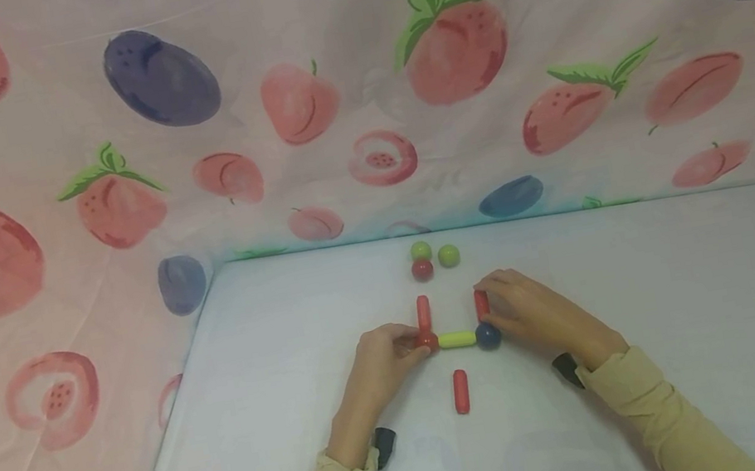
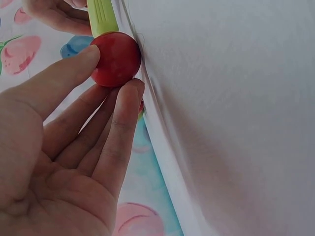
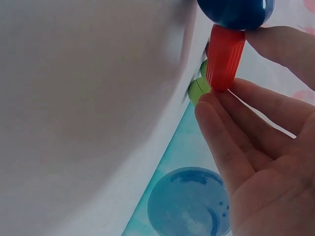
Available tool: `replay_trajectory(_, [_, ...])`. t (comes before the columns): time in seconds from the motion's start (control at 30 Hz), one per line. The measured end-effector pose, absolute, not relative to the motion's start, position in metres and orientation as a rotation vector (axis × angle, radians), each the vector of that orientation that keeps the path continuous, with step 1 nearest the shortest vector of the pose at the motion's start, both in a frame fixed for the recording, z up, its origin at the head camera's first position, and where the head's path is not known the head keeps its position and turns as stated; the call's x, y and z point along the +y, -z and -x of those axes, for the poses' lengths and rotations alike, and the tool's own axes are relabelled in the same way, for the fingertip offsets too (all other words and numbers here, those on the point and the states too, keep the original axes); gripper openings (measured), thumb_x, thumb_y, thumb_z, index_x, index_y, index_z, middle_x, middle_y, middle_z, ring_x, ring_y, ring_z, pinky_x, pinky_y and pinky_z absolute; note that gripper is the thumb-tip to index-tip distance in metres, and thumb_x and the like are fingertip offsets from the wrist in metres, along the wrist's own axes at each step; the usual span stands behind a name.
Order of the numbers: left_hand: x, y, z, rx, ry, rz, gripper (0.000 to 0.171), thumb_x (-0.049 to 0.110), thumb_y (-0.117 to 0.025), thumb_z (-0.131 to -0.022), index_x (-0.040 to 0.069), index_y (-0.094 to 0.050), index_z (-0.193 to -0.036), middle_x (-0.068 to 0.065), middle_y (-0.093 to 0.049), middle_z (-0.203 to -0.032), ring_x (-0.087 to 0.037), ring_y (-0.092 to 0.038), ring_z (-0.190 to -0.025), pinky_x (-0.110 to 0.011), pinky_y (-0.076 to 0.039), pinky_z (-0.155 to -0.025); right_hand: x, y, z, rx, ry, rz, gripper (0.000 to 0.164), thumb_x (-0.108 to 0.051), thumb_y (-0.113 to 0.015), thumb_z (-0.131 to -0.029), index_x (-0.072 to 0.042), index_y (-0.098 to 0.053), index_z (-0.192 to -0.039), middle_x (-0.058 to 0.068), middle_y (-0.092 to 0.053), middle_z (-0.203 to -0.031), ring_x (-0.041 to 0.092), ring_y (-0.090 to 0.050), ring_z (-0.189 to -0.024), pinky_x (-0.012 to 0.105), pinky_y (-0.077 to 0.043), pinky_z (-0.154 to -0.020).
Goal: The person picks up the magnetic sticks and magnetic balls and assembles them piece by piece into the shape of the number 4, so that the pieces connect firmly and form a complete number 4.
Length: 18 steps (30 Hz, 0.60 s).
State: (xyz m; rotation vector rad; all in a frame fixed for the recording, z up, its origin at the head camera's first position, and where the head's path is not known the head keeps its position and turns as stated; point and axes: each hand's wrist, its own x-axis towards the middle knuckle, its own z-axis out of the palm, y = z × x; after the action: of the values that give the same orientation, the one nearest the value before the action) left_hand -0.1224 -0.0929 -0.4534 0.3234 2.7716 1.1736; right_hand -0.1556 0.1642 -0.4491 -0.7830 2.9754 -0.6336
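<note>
On the white table, a yellow-green rod (image 1: 457, 339) joins a red ball (image 1: 430, 341) to a dark blue ball (image 1: 488, 336). My left hand (image 1: 383, 362) pinches the red ball between thumb and fingertips. One red rod (image 1: 424, 311) points away from that ball. Another red rod (image 3: 225, 59) extends from the blue ball toward the far side. My right hand (image 1: 534, 313) grips this second rod, fingertips at its far end and thumb by the blue ball. Whether each red rod is fully seated in its ball, I cannot tell.
A loose red rod (image 1: 461, 391) lies nearer me, between the forearms. Beyond the joined pieces sit a red ball (image 1: 422, 270) and two green balls, one of them a green ball (image 1: 448, 256) at the right. A fruit-print cloth (image 1: 328, 42) hangs behind the table's far edge.
</note>
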Motion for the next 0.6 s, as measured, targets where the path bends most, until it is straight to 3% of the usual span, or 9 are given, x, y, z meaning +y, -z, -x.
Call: replay_trajectory(0.6, [-0.0927,0.454,0.123,2.764,-1.176,-0.312,0.029,0.016,-0.08,-0.084,0.007,-0.074,-0.111,-0.002,-0.075,-0.096,-0.01,-0.065,-0.082,-0.023,-0.055,-0.074,0.1604,0.4446,0.1597,2.949,0.633,0.784,0.047,-0.023,-0.074,-0.09,-0.002,-0.061,-0.13,0.015,-0.062,-0.128,0.031,-0.056,-0.123,0.049,-0.046,-0.105])
